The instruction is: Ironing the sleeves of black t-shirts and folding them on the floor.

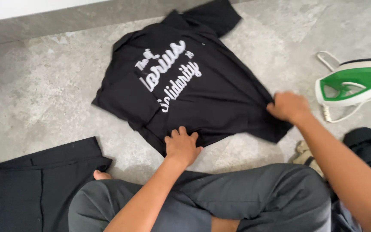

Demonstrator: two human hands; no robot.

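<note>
Two hands rest on a black shirt [220, 90] that lies spread on the grey floor [35, 94], back side up, with white lettering. The left hand [182, 145] presses flat on the near hem, its fingers open and spread, holding nothing. The right hand [289, 106] is closed on the shirt's right edge and pinches the fabric. A green and white iron [357, 81] stands just right of the shirt, apart from it. Dark folded cloth [31, 180] lies at the lower left, and bare floor remains on the left.

Bare forearms, no sleeves; grey trousers, bare foot.
</note>
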